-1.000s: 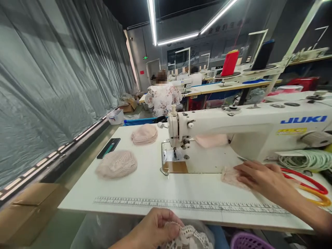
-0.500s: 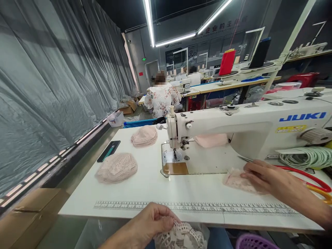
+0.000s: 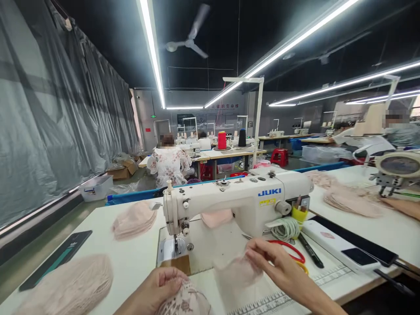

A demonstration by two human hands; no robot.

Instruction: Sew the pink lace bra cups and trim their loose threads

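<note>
My left hand (image 3: 160,284) pinches a piece of pale pink lace fabric (image 3: 185,299) at the table's front edge, left of centre. Over the tabletop my right hand (image 3: 269,262) grips a thin, sheer pale pink fabric piece (image 3: 238,269), blurred by motion. Behind both hands stands a white JUKI sewing machine (image 3: 216,197), its needle and presser foot over the plate at left. Another pink fabric piece (image 3: 216,217) lies behind the machine's needle, under its arm. No cloth shows under the presser foot.
Two stacks of pink lace pieces, a far stack (image 3: 134,219) and a near stack (image 3: 68,286), lie left, by a dark flat box (image 3: 57,258). Red-handled scissors (image 3: 290,250), a coiled cable (image 3: 282,229), a black marker (image 3: 311,251) and a white device (image 3: 339,247) sit right. Other people work nearby.
The view has tilted up and turned right. My right hand has raised the sheer fabric piece off the table and brought it nearer to my left hand, which still holds the lace.
</note>
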